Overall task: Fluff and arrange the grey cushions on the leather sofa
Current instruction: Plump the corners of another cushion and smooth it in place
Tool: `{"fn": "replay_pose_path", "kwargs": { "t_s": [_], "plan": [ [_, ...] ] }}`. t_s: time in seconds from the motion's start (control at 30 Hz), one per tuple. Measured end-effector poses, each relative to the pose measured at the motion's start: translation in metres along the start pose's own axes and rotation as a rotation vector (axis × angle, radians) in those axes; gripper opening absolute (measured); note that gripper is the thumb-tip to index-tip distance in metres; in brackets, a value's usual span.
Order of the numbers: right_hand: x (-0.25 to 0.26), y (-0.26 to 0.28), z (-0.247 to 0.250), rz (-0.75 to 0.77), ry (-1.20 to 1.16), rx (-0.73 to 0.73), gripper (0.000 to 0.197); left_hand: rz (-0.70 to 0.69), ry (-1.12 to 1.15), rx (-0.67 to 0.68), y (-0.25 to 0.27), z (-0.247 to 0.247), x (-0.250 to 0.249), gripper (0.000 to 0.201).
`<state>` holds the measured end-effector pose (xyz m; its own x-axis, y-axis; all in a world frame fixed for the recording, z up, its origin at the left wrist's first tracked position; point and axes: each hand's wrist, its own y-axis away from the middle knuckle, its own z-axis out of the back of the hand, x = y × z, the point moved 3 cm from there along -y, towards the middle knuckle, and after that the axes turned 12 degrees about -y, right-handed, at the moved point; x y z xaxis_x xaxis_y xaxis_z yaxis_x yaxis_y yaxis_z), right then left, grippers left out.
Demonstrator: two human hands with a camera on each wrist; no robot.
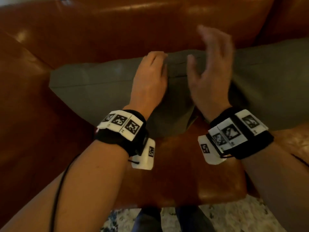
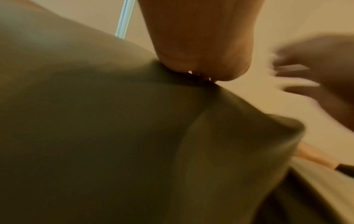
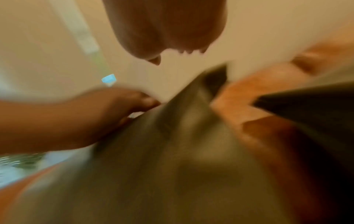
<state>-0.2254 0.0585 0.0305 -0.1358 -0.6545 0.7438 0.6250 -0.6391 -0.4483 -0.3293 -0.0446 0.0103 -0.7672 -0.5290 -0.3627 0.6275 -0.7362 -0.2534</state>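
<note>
A grey cushion (image 1: 100, 84) stands on the brown leather sofa (image 1: 117, 30), leaning toward its backrest. My left hand (image 1: 157, 62) grips the cushion's top edge, fingers curled over it; the left wrist view shows the cushion (image 2: 95, 136) pinched under the fingers (image 2: 191, 71). A second grey cushion (image 1: 267, 81) lies to the right, partly behind my right hand. That right hand (image 1: 210, 52) hovers blurred just above the cushions, fingers spread and holding nothing. In the right wrist view the right hand (image 3: 172, 50) is clear of the cushion (image 3: 153, 166).
The sofa's seat (image 1: 184, 173) runs forward to its front edge. Below it lie a patterned rug (image 1: 234, 216) and my legs (image 1: 147, 220). A black cable (image 1: 56, 190) hangs along my left forearm. The sofa arm (image 1: 20, 81) rises at the left.
</note>
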Motion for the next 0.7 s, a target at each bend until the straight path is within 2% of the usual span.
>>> {"fn": "replay_pose_path", "kwargs": {
  "t_s": [0.03,0.1,0.13,0.27,0.5,0.63,0.7],
  "plan": [
    [0.008,0.003,-0.019,0.045,0.011,0.177,0.047,0.017,-0.008,-0.005,0.004,0.0,-0.003,0.035],
    [0.002,0.01,-0.051,-0.131,0.07,0.46,0.049,0.079,-0.127,0.011,0.014,0.0,0.001,0.039],
    [-0.007,0.011,-0.059,-0.215,0.141,0.521,0.05,0.105,-0.221,0.043,0.02,0.001,0.01,0.042],
    [-0.04,0.009,-0.054,-0.312,0.276,0.568,0.053,0.051,-0.465,0.125,0.045,0.011,0.052,0.059],
    [-0.047,-0.006,-0.058,-0.332,0.335,0.584,0.054,0.022,-0.536,0.192,0.054,0.044,0.127,0.065],
    [-0.048,-0.011,-0.06,-0.334,0.348,0.582,0.054,0.121,-0.565,0.156,0.06,0.067,0.168,0.061],
    [-0.044,-0.012,-0.059,-0.336,0.356,0.566,0.054,0.296,-0.473,0.059,0.071,0.076,0.181,0.059]
  ]
}}
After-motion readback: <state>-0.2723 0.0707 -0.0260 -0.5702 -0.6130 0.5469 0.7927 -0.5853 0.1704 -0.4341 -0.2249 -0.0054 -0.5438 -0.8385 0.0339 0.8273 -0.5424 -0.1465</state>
